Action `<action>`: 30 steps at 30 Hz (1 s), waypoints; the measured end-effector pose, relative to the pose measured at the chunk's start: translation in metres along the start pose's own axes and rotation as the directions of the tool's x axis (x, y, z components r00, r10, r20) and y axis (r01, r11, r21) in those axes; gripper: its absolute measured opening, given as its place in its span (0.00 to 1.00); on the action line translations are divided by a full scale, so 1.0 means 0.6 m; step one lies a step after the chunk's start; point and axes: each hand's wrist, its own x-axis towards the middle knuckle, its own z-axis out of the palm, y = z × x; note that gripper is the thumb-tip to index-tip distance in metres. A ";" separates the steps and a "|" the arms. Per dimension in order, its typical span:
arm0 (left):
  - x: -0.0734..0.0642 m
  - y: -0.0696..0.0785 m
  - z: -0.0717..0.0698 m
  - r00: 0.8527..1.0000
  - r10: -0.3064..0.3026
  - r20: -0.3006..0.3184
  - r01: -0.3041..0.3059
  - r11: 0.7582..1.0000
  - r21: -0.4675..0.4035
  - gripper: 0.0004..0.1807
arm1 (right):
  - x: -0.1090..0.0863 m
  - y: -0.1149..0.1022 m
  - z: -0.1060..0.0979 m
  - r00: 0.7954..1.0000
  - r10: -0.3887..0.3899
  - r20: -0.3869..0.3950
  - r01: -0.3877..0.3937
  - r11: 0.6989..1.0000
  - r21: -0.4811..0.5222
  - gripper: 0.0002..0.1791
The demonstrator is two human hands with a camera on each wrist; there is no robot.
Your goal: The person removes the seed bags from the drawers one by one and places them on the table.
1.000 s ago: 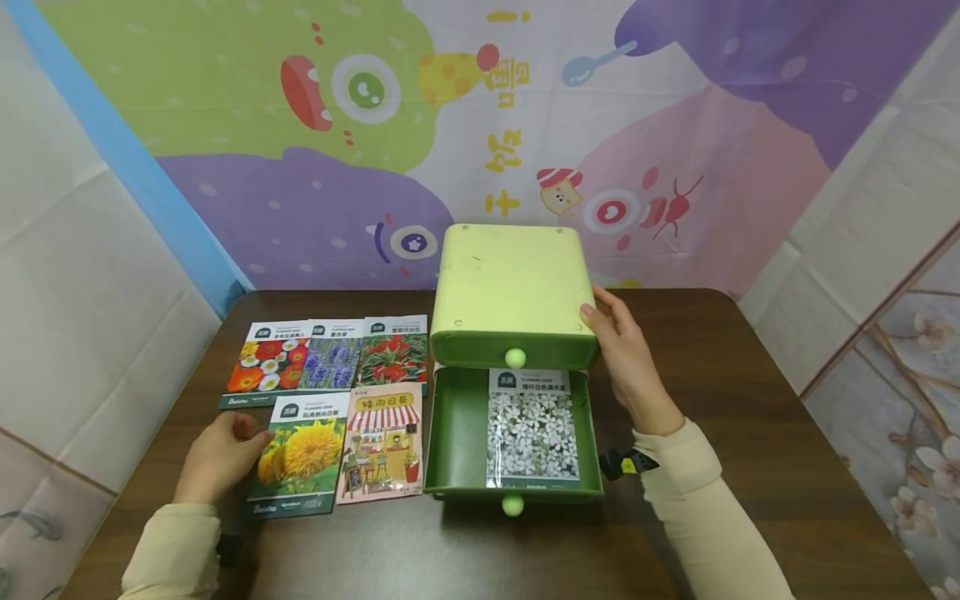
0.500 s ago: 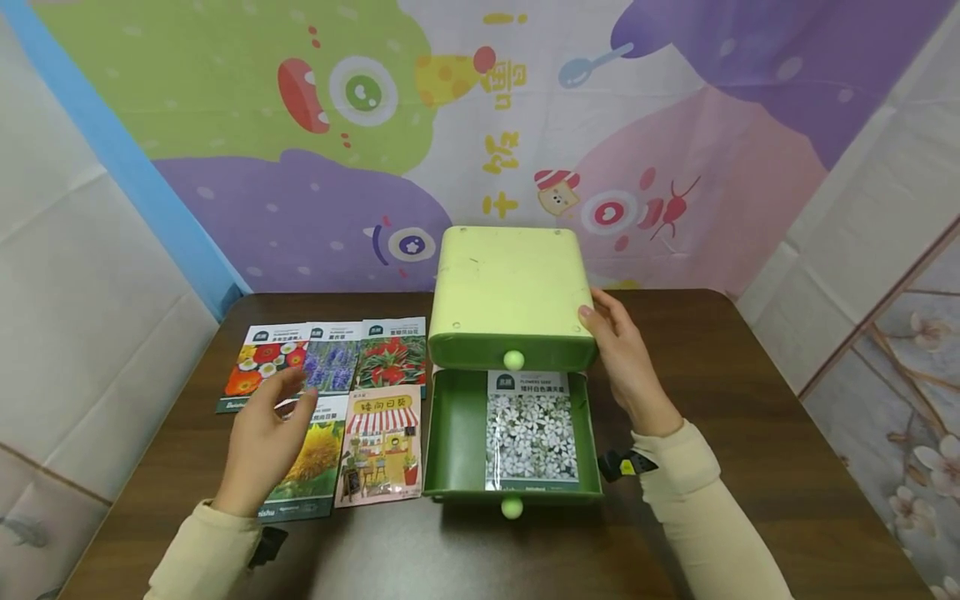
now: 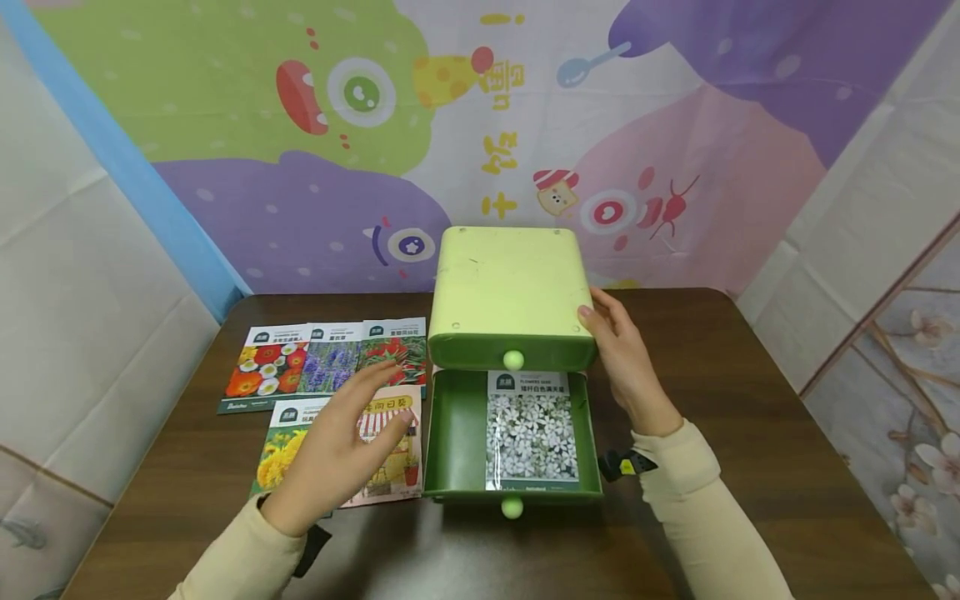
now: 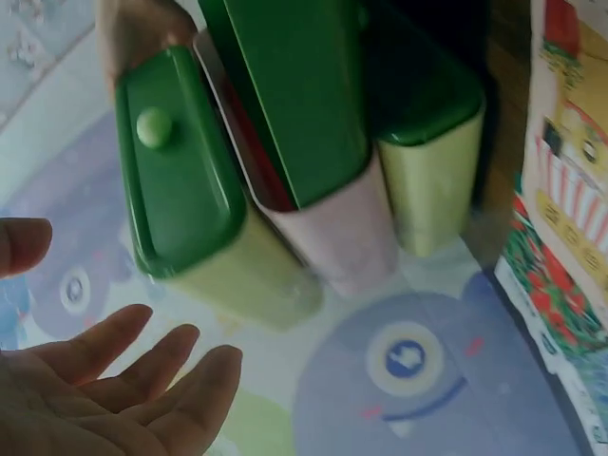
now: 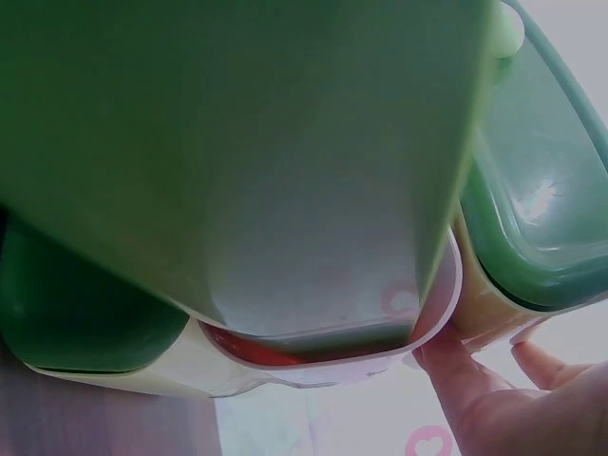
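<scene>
A light-green mini chest of drawers [image 3: 513,279] stands at the middle of the table with one drawer [image 3: 457,433] pulled out. In that drawer lies a white-flower seed packet [image 3: 534,433]. My right hand [image 3: 626,362] rests against the chest's right side, thumb near its top edge; the right wrist view shows the fingertips touching the side. My left hand [image 3: 337,458], fingers spread and holding nothing, is over a yellow sunflower seed packet [image 3: 277,457] and a pink shop-picture packet [image 3: 401,471], partly hiding both. The left wrist view shows closed drawers above and below the pulled-out one.
Behind those packets lie three more seed packets: red-and-white poppies [image 3: 266,367], purple flowers [image 3: 327,362] and red flowers [image 3: 396,350]. The brown table [image 3: 720,400] meets a cartoon-printed cloth [image 3: 315,217] at the back.
My left hand has moved right from the left edge of the sunflower packet, across it toward the pink packet. The right hand, chest and packets have stayed in place.
</scene>
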 end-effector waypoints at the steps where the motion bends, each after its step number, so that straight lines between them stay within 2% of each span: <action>1: 0.001 0.004 0.004 1.000 0.018 0.019 -0.018 1.000 0.004 0.30 | 0.000 0.000 0.000 1.000 -0.002 0.001 0.002 1.000 -0.001 0.33; 3: 0.005 0.012 0.010 0.996 0.058 0.064 -0.059 0.998 0.021 0.31 | 0.000 0.001 0.000 1.000 -0.004 0.000 0.004 1.000 0.002 0.32; 5: 0.008 0.018 0.015 0.986 0.108 0.123 -0.115 0.992 0.051 0.31 | 0.000 0.001 0.001 1.000 -0.007 0.000 0.007 1.000 0.000 0.32; 9: 0.019 0.027 0.026 0.943 0.199 0.266 -0.236 0.965 0.116 0.34 | 0.001 0.001 0.001 1.000 -0.002 -0.003 0.002 1.000 -0.001 0.32; 12: 0.029 0.031 0.037 0.907 0.224 0.356 -0.290 0.946 0.143 0.36 | 0.001 0.000 0.001 1.000 0.003 -0.004 -0.003 1.000 -0.001 0.32; 17: 0.046 0.034 0.055 0.867 0.210 0.452 -0.326 0.925 0.195 0.39 | 0.000 -0.002 0.001 1.000 0.004 -0.002 -0.004 1.000 0.000 0.32; 24: 0.067 0.029 0.079 0.809 0.115 0.576 -0.330 0.901 0.282 0.43 | 0.002 0.001 0.001 1.000 0.005 -0.004 -0.005 1.000 0.002 0.33; 30: 0.081 0.031 0.101 0.778 0.035 0.628 -0.338 0.865 0.370 0.43 | 0.001 0.001 0.000 1.000 0.002 -0.001 -0.002 1.000 0.002 0.33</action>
